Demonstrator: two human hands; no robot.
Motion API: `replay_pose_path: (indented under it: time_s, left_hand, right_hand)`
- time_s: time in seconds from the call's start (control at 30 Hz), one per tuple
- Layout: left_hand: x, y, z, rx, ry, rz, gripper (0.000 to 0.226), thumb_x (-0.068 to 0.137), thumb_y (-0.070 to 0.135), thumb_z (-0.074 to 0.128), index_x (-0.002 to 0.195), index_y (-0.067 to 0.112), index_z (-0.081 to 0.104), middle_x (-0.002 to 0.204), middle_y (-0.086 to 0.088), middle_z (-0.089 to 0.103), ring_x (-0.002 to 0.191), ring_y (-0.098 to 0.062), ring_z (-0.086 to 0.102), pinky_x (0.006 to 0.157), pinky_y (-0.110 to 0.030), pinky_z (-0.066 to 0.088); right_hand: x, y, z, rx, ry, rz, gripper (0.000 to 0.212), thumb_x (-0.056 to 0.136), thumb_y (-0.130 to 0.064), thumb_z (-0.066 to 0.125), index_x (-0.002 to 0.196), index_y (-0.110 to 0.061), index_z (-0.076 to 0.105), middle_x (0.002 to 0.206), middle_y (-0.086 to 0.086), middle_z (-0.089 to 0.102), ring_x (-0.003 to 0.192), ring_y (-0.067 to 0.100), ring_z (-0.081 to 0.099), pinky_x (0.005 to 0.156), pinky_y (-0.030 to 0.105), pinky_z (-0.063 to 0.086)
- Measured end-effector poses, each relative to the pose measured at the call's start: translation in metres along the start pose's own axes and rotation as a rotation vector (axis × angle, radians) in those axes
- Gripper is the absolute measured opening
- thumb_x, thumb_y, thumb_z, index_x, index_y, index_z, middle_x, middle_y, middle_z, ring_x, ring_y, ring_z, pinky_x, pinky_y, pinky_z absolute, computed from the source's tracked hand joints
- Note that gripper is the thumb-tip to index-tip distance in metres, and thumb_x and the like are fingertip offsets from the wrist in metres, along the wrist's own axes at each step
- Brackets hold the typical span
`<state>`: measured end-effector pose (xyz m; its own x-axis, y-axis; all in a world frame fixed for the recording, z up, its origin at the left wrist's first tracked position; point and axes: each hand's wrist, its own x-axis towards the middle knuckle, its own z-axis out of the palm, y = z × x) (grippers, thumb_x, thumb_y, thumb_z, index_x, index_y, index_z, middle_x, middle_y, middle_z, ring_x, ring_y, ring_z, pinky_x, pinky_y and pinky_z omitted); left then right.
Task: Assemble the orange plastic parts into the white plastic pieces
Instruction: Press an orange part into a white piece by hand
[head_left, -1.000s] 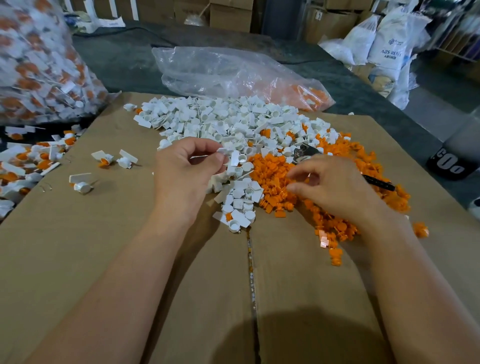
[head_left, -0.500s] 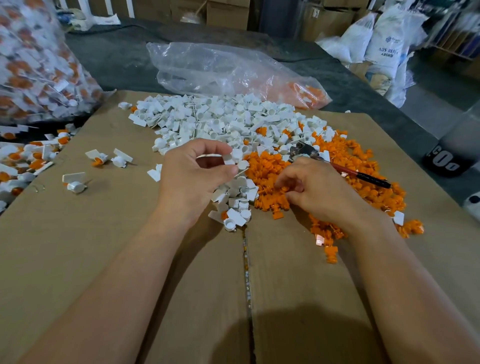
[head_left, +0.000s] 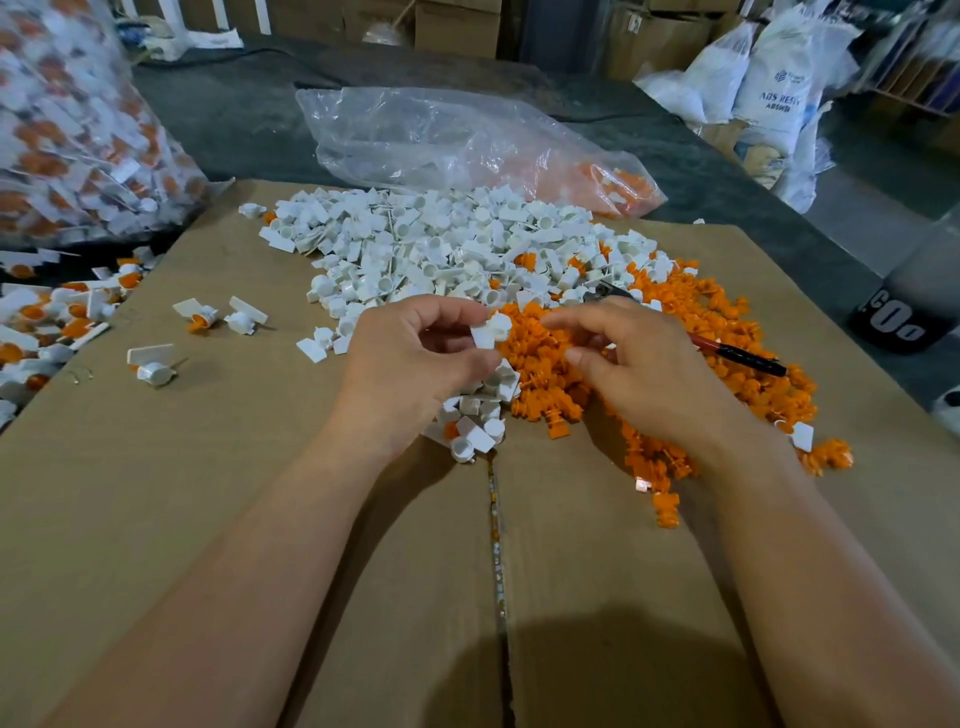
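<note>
A heap of white plastic pieces (head_left: 441, 249) lies at the back of the cardboard sheet (head_left: 208, 493). A heap of orange plastic parts (head_left: 722, 312) spreads to its right. My left hand (head_left: 415, 364) pinches one white piece (head_left: 491, 330) between thumb and fingertips, just above where the two heaps meet. My right hand (head_left: 644, 369) hovers close to the right of it, index finger and thumb curled toward the white piece. Whether it holds an orange part is hidden by the fingers.
A red-and-black handled tool (head_left: 737, 354) lies on the orange heap behind my right hand. A clear plastic bag (head_left: 441, 140) sits at the back. A full bag of assembled pieces (head_left: 67, 145) and a loose pile of them (head_left: 41, 322) are at the left, with three stray pieces (head_left: 208, 314) nearby.
My left hand has lifted a white piece out of the heap. My right hand has risen from the orange heap and moved toward the left hand.
</note>
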<state>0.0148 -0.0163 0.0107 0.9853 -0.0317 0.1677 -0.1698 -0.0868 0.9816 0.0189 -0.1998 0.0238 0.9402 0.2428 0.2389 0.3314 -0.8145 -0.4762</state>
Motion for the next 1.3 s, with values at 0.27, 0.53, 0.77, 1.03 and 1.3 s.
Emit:
replay_pose_path:
  time_s: [0.27,0.53,0.77,1.03,1.3]
  left_hand:
    - [-0.001,0.0,0.0,-0.108,-0.054,-0.076,0.012,0.086,0.008,0.06,0.074,0.01,0.063,0.054,0.0,0.065,0.05,-0.013,0.064,0.05,-0.023,0.055]
    - [-0.003,-0.001,0.004,-0.149,-0.074,-0.116,0.018,0.083,-0.007,0.059,0.078,0.01,0.062,0.053,-0.005,0.066,0.047,-0.016,0.063,0.045,-0.02,0.05]
    - [-0.004,0.0,0.007,-0.11,-0.085,-0.078,0.021,0.08,-0.008,0.062,0.083,0.013,0.064,0.052,-0.002,0.065,0.047,-0.012,0.064,0.045,-0.018,0.049]
    - [-0.01,0.001,0.008,0.032,-0.074,-0.015,0.025,0.08,-0.001,0.065,0.08,0.023,0.068,0.058,-0.008,0.067,0.048,-0.02,0.065,0.039,-0.021,0.045]
    - [-0.006,0.004,0.005,-0.107,-0.031,-0.044,0.024,0.078,-0.01,0.063,0.082,0.014,0.066,0.05,-0.003,0.064,0.044,-0.013,0.062,0.044,-0.021,0.05]
  right_hand:
    - [-0.002,-0.009,0.004,0.172,0.081,-0.027,0.025,0.09,-0.008,0.053,0.112,-0.018,0.06,0.086,-0.013,0.057,0.084,0.009,0.06,0.079,0.029,0.049]
    - [-0.006,-0.023,0.014,0.304,0.211,-0.059,0.023,0.081,-0.005,0.065,0.089,-0.026,0.059,0.075,-0.018,0.055,0.069,-0.003,0.055,0.063,0.008,0.044]
    - [-0.006,-0.028,0.021,0.231,0.222,-0.086,0.014,0.078,-0.004,0.065,0.089,-0.011,0.071,0.065,-0.017,0.054,0.056,0.001,0.052,0.056,0.012,0.044]
    - [-0.007,-0.028,0.025,0.255,0.269,-0.048,0.014,0.072,-0.004,0.066,0.081,-0.013,0.069,0.057,-0.017,0.052,0.059,0.002,0.053,0.056,0.015,0.044]
    - [-0.006,-0.026,0.024,0.364,0.212,-0.1,0.023,0.076,-0.006,0.071,0.098,-0.013,0.07,0.074,-0.014,0.06,0.07,0.002,0.059,0.064,0.01,0.048]
